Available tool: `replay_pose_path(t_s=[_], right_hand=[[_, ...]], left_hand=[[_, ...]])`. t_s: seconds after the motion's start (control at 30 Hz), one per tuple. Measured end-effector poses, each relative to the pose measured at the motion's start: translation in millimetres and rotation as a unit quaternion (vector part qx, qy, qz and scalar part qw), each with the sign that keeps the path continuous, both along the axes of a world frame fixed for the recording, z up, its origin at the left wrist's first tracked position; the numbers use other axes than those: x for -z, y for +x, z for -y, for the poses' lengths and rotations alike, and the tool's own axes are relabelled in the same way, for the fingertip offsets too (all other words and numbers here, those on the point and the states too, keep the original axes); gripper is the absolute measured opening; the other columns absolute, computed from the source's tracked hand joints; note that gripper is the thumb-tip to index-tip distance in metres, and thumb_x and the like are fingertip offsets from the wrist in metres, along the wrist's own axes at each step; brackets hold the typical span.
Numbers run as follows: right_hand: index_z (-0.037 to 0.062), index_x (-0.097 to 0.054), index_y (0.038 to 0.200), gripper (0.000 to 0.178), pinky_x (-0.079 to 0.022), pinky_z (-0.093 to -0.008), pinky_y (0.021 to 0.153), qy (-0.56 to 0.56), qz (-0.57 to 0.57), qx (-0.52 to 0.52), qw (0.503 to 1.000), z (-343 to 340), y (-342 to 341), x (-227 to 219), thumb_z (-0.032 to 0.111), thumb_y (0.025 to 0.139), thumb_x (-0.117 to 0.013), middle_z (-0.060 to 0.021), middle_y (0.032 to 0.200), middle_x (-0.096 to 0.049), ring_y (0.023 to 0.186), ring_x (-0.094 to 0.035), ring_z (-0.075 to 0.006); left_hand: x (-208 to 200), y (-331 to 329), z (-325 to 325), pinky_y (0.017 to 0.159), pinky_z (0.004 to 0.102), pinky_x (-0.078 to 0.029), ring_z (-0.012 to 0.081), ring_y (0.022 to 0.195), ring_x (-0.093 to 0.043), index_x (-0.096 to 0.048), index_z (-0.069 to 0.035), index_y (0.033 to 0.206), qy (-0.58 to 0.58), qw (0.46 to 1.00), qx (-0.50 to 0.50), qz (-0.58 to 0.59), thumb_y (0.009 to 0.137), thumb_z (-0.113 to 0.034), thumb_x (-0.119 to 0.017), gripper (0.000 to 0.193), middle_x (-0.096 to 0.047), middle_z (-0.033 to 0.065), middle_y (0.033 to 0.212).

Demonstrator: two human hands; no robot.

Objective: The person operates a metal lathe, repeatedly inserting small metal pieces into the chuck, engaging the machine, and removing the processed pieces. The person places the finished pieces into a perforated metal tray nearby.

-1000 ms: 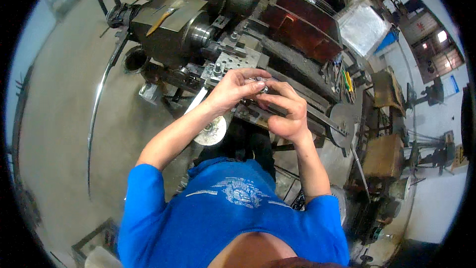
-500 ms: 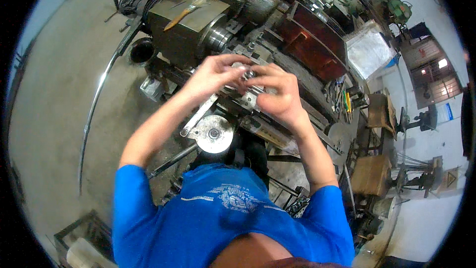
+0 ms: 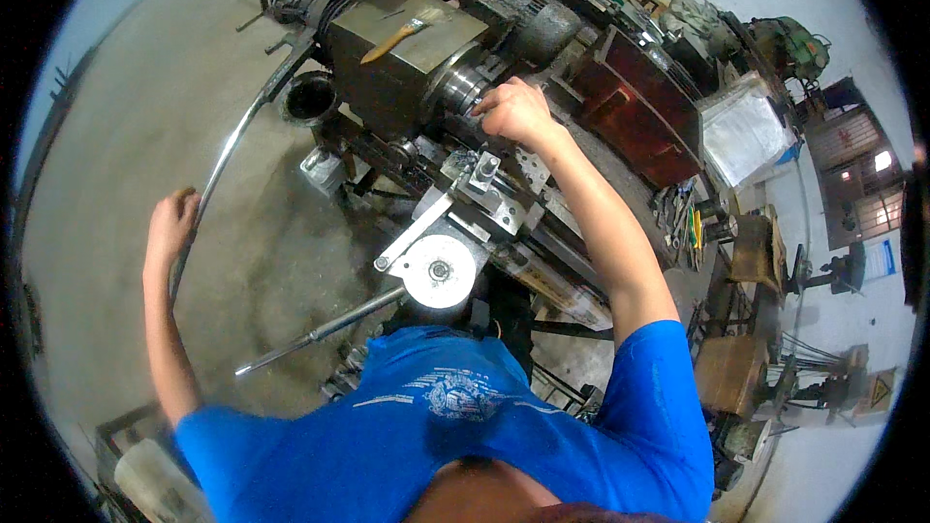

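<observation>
Lathe (image 3: 504, 136) fills the middle of the view, a dark, oily machine with a boxy grey headstock (image 3: 407, 63) at its far end. The right hand (image 3: 513, 111) reaches forward to the chuck (image 3: 463, 87), the round steel part just left of the knuckles, with fingers curled over it; whether they actually clamp it or only rest there cannot be told, since the fingertips are hidden behind the hand. Below that hand, nearer the body, sits the tool post (image 3: 481, 179), and nearer still a pale round handwheel (image 3: 438, 271) with a long lever (image 3: 320, 331) running out to its left. A paintbrush (image 3: 395, 39) with a wooden handle lies on top of the headstock, up and left of the right hand.

The left hand (image 3: 172, 223) is well apart from the machine, out over the concrete floor (image 3: 116, 136), loosely curled and gripping nothing that shows (a thin curved bar (image 3: 232, 150) passes just beside it, touching or not is unclear). A dark round bucket (image 3: 308, 99) stands between the two hands, closer to the headstock.
</observation>
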State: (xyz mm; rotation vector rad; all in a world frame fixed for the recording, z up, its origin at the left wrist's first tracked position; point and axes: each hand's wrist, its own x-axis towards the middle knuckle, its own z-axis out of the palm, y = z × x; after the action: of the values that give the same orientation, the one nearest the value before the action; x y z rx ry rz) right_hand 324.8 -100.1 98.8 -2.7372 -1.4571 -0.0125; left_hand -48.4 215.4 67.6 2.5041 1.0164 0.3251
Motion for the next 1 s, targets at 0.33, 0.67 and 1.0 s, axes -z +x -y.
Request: replay_pose_path(t_s=[0.33, 0.67, 1.0], right_hand=[[0.0252, -0.067, 0.081, 0.032, -0.04, -0.0373, 0.074, 0.001, 0.015, 0.004, 1.0, -6, 8, 7, 0.023, 0.051, -0.058, -0.0078, 0.075, -0.062, 0.077, -0.058, -0.0243], [0.0168, -0.068, 0.076, 0.027, -0.046, -0.0356, 0.068, -0.005, -0.007, -0.058, 0.998, -13, 16, 3, 0.027, 0.053, -0.057, -0.014, 0.076, -0.06, 0.078, -0.056, -0.0282], [0.0136, -0.067, 0.074, 0.027, -0.045, -0.033, 0.073, 0.027, 0.018, -0.026, 0.999, -8, 8, 2, 0.025, 0.052, -0.057, -0.0103, 0.091, -0.059, 0.085, -0.055, -0.0262]], left_hand=[[32, -2, 5, 0.057, 0.0374, -0.04, 0.0306, 0.061, -0.051, -0.05, 0.004, 0.083, 0.002, 0.999, -0.026, -0.035, 0.075, -0.028, -0.059, 0.034, -0.052, 0.0184, 0.066], [43, 21, -33, 0.066, 0.0445, -0.043, 0.0344, 0.072, -0.055, -0.054, -0.001, 0.07, 0.215, 0.969, -0.007, -0.118, 0.068, -0.01, -0.055, 0.01, -0.057, 0.018, 0.075], [52, 42, -218, 0.058, 0.0411, -0.045, 0.0321, 0.066, -0.056, -0.05, -0.004, 0.074, 0.407, 0.903, -0.006, -0.137, 0.071, -0.005, -0.046, 0.004, -0.057, 0.015, 0.069]])
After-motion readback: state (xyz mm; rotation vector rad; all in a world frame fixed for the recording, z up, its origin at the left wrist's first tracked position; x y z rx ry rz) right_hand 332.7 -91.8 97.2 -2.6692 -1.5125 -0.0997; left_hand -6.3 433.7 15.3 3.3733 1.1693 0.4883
